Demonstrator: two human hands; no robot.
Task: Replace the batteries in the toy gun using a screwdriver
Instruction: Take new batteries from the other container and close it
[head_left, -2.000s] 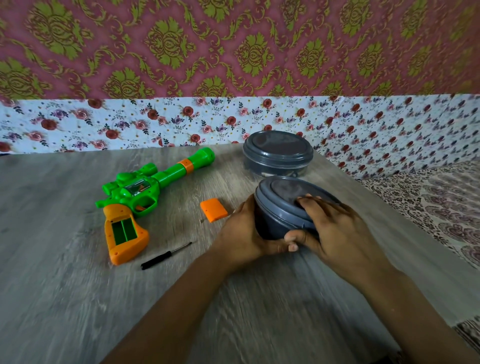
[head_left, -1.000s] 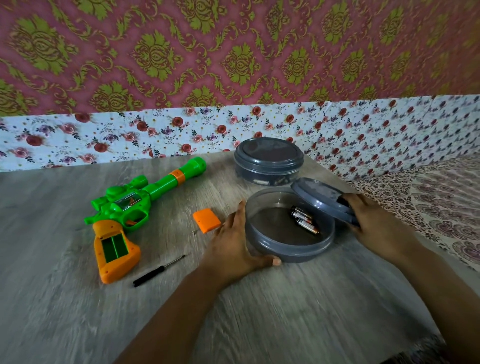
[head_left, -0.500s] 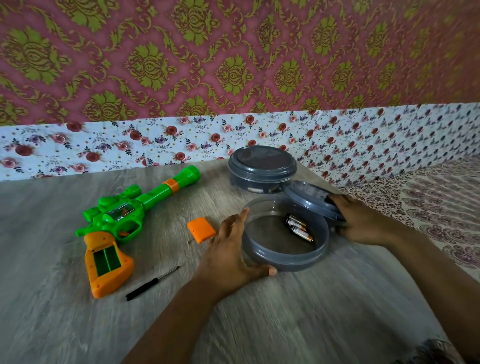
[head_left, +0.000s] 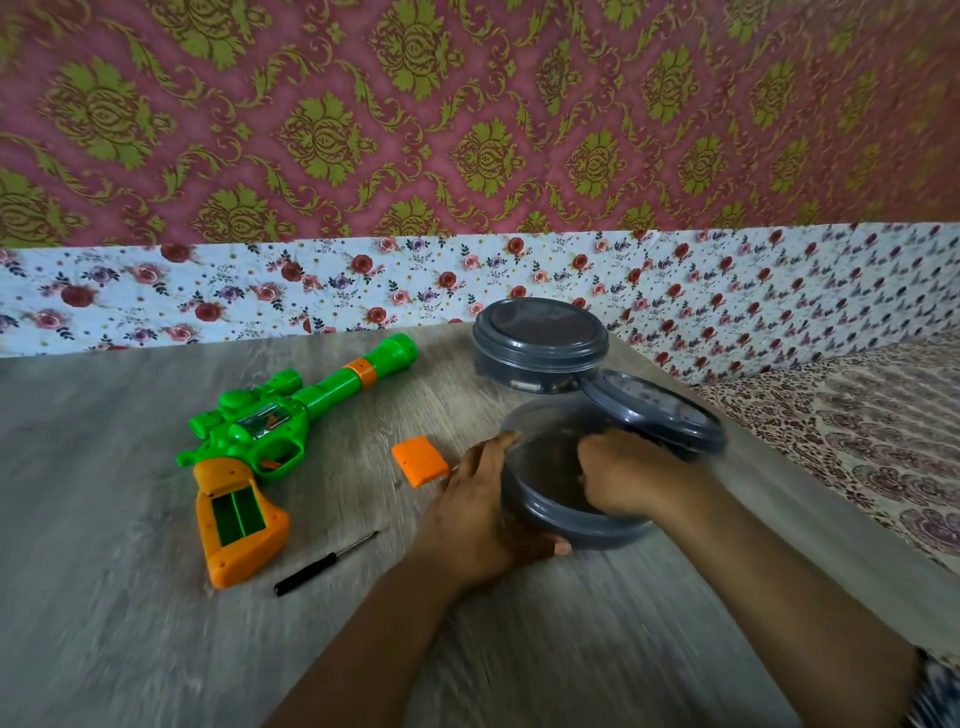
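R hand (head_left: 618, 475) inside open tub (head_left: 582, 535), blurred, fingers hidden; batteries unseen.

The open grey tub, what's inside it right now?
The right hand reaches into the open tub, fingers bent down at its floor. A dark floor shows around it. Whatever lies under the hand is covered, and the picture is blurred.
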